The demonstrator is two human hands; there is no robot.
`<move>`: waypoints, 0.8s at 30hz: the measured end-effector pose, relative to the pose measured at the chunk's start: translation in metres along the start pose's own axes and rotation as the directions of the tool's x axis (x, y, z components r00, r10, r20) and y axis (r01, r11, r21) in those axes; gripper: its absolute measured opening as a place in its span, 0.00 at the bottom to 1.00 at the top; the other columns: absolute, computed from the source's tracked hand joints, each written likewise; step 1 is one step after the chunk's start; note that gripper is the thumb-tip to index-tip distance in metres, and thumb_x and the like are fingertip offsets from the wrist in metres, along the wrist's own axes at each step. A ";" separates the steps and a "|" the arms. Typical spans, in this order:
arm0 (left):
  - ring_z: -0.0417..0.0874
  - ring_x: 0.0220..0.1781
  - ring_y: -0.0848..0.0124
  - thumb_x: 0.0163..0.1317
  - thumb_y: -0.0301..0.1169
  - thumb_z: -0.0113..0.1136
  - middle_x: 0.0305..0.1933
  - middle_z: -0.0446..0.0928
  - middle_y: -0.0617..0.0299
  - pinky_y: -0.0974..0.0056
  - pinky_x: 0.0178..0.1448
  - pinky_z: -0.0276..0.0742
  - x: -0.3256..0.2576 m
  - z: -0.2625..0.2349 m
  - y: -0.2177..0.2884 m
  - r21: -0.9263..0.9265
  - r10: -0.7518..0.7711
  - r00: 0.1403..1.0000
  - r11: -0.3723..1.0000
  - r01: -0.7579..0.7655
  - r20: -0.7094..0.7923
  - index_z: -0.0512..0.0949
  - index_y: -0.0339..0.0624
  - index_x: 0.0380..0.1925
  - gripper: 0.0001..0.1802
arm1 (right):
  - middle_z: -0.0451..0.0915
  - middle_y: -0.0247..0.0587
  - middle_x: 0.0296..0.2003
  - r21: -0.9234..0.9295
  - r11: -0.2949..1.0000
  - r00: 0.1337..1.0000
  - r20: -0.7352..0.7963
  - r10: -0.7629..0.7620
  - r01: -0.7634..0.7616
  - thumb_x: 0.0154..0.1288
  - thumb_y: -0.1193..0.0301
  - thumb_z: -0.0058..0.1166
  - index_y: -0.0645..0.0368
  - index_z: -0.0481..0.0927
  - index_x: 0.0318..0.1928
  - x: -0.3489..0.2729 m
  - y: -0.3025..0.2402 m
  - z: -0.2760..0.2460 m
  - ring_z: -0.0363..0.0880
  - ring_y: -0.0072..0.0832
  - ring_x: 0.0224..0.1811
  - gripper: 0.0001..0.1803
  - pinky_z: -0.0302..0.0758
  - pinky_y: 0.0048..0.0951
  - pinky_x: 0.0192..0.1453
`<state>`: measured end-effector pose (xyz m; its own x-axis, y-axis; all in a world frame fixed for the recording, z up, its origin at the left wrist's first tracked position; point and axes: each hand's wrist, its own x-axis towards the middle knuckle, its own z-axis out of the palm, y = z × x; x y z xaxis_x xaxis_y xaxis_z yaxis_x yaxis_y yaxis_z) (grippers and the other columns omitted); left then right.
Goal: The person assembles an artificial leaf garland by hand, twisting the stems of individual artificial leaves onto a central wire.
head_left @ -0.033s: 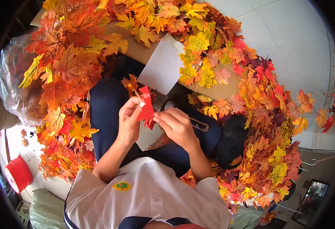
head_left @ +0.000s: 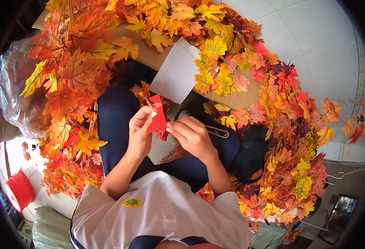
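Note:
A red artificial maple leaf [head_left: 159, 118] is pinched upright between the thumb and fingers of my left hand [head_left: 140, 129], above my lap. At the leaf's lower right edge, the closed fingertips of my right hand [head_left: 191, 136] meet it. More red leaves hang just below and behind, partly covered by the one I hold. Beside my right hand, over my thigh, shows a pale, narrow loop [head_left: 218, 132]; whether it is a tool handle in that hand I cannot tell.
Orange, yellow and red leaf garlands [head_left: 78, 70] heap around me on the left, far side and right. A white sheet with writing [head_left: 176, 72] lies on cardboard [head_left: 242, 93] ahead. Clear plastic wrap [head_left: 18, 83] and a red spool [head_left: 20, 190] are at left.
The red leaf has shifted very slightly left and turned a little in my fingers. Both hands keep nearly the same place and hold.

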<state>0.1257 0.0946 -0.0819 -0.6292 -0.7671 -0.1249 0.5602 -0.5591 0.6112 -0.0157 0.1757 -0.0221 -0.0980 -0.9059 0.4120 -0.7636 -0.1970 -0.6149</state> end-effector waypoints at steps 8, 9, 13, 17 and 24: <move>0.76 0.32 0.81 0.68 0.32 0.57 0.32 0.79 0.66 0.76 0.33 0.68 -0.001 0.004 0.013 0.216 -0.015 1.000 0.976 0.012 0.013 0.75 0.40 0.34 0.08 | 0.79 0.41 0.31 0.096 0.993 0.970 0.239 0.047 -0.071 0.56 0.76 0.62 0.63 0.80 0.36 0.007 0.018 -0.006 0.79 0.39 0.33 0.07 0.76 0.36 0.38; 0.76 0.32 0.82 0.68 0.33 0.58 0.32 0.80 0.66 0.77 0.30 0.67 -0.002 0.004 0.013 0.233 -0.037 0.999 0.972 0.038 -0.006 0.77 0.38 0.35 0.09 | 0.79 0.42 0.32 0.084 0.992 0.953 0.295 0.061 -0.089 0.56 0.76 0.62 0.62 0.80 0.36 0.006 0.023 -0.006 0.79 0.40 0.34 0.07 0.76 0.36 0.39; 0.78 0.38 0.81 0.68 0.30 0.58 0.36 0.81 0.65 0.76 0.40 0.73 0.001 -0.001 0.006 0.279 -0.116 0.989 0.956 0.086 0.093 0.80 0.35 0.39 0.09 | 0.80 0.44 0.36 0.078 0.975 0.877 0.457 0.150 -0.207 0.56 0.76 0.59 0.60 0.81 0.39 0.008 0.039 -0.017 0.79 0.43 0.39 0.09 0.76 0.37 0.42; 0.80 0.42 0.76 0.68 0.27 0.57 0.44 0.81 0.59 0.69 0.52 0.76 0.001 0.007 0.004 0.323 -0.140 0.979 0.942 0.085 0.151 0.79 0.31 0.42 0.09 | 0.81 0.45 0.37 0.103 0.916 0.763 0.592 0.257 -0.388 0.59 0.75 0.56 0.61 0.81 0.41 0.012 0.043 -0.033 0.79 0.44 0.39 0.09 0.76 0.37 0.45; 0.82 0.38 0.77 0.66 0.25 0.59 0.35 0.82 0.62 0.71 0.46 0.77 0.000 0.012 -0.004 0.357 -0.135 0.987 0.929 0.097 0.083 0.80 0.31 0.38 0.06 | 0.81 0.48 0.34 0.052 0.872 0.643 0.697 0.318 -0.486 0.66 0.69 0.53 0.62 0.77 0.46 0.012 0.032 -0.043 0.81 0.42 0.37 0.12 0.75 0.34 0.43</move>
<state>0.1167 0.1007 -0.0749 -0.7412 -0.6562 -0.1412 0.2670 -0.4811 0.8350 -0.0690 0.1747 -0.0076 0.1389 -0.9065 -0.3986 -0.5855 0.2494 -0.7714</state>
